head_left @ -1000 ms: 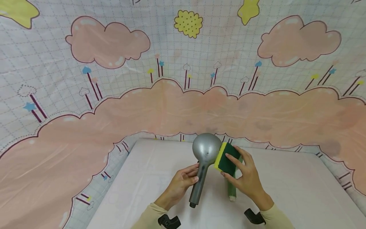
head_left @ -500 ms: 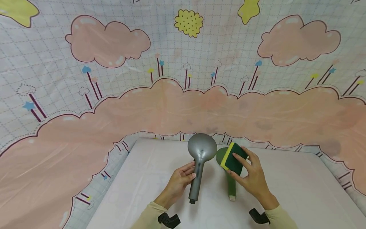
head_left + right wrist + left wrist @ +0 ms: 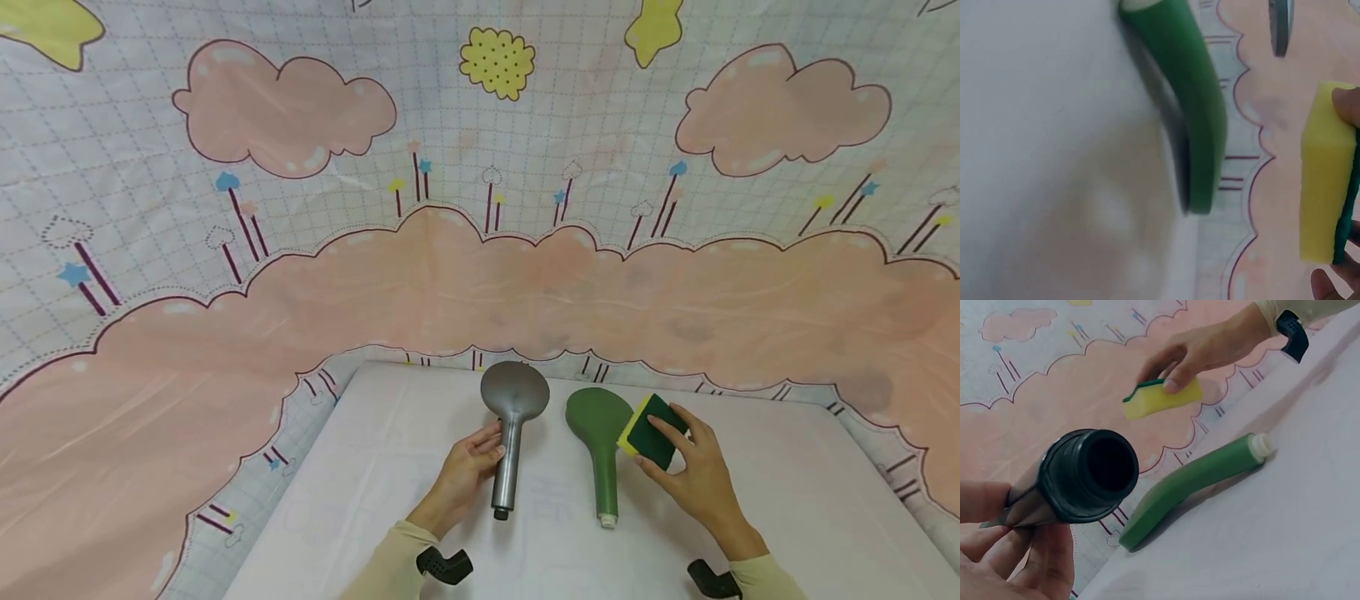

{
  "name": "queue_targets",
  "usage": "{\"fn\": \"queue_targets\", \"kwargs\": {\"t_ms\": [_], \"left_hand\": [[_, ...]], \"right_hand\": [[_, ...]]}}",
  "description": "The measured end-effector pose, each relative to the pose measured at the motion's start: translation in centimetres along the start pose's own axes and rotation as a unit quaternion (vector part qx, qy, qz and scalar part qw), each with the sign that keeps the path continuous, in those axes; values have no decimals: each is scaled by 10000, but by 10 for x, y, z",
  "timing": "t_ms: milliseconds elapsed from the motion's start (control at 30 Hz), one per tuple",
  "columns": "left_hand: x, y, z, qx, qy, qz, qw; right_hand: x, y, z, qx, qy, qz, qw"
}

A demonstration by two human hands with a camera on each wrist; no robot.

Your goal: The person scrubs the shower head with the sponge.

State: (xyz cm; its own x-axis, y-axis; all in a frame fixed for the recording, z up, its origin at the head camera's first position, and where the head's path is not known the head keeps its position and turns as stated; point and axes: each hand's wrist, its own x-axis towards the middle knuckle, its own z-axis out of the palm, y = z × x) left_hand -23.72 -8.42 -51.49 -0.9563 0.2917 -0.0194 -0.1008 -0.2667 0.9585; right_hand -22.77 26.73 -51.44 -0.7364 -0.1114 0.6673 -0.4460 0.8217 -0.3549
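My left hand [image 3: 467,475] grips a grey shower head [image 3: 515,392] by its handle, round head pointing away from me. In the left wrist view the black threaded end [image 3: 1107,464] of that handle faces the camera. My right hand [image 3: 701,475] pinches a sponge [image 3: 654,437], yellow foam on one side and dark green scouring layer on the other. A green shower head [image 3: 604,450] with a white threaded end [image 3: 1262,445] lies on the table between the hands. In the right wrist view the sponge [image 3: 1325,181] is held up, apart from the green shower head [image 3: 1197,119].
A white-covered table [image 3: 360,467] lies under everything. Behind it hangs a cloth [image 3: 525,283] printed with clouds and stars. Each wrist wears a black camera mount, one by the left sleeve [image 3: 386,562] and one by the right sleeve [image 3: 765,575].
The right hand has moved right with the sponge, away from the grey shower head, uncovering the green one. The left hand has shifted the grey shower head left and slightly lower.
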Motion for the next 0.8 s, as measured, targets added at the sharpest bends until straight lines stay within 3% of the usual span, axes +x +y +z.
{"fn": "queue_targets", "kwargs": {"t_ms": [367,800], "left_hand": [[12,-12,-6,300,318,-266,9987],[25,-27,-11,525,577,-482,9958]], "right_hand": [[-16,26,2,-479,-715,566,9947],[-21,39,9,-833,-1820,1010,9745]]}}
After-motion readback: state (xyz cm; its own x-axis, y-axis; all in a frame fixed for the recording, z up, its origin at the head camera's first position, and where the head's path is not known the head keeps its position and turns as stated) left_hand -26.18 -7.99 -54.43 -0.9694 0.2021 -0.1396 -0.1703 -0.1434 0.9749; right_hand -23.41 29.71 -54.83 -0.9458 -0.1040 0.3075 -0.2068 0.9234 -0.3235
